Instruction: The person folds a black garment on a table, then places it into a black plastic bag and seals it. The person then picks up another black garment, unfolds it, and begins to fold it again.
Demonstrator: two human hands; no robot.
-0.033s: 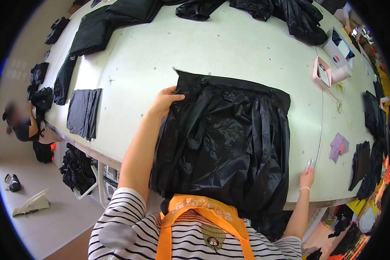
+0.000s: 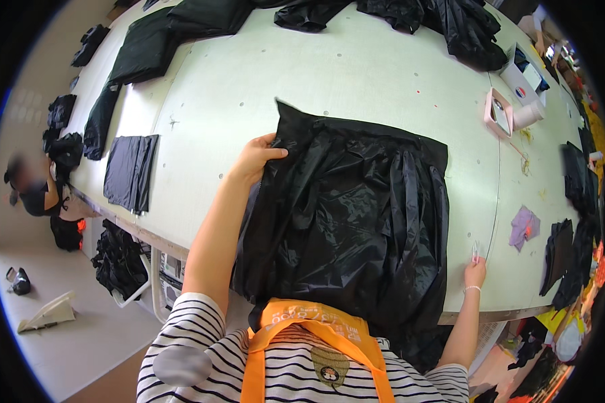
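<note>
A glossy black garment (image 2: pixel 346 221) with gathers below a flat band lies over the near table edge and hangs down against my front. My left hand (image 2: pixel 262 158) pinches its upper left part, thumb on top and fingers underneath. Above that hand, the garment's corner sticks up in a point. My right hand (image 2: pixel 475 274) rests low over the table, to the right of the garment and apart from it. Its fingers are closed on a small, pale two-pronged tool that looks like thread snips (image 2: pixel 476 253), prongs pointing away from me.
Pale table (image 2: pixel 249 74) with black garments (image 2: pixel 144 60) along its far side. A folded black piece (image 2: pixel 131 173) lies left; a pink box (image 2: pixel 499 113), thread cone (image 2: pixel 530 114) and mauve scrap (image 2: pixel 523 227) lie right. Another person (image 2: pixel 33 188) works at the left.
The garment's upper left corner has shifted slightly right and up. My right hand has turned a little, so the snips point more upright. My left hand keeps its hold.
</note>
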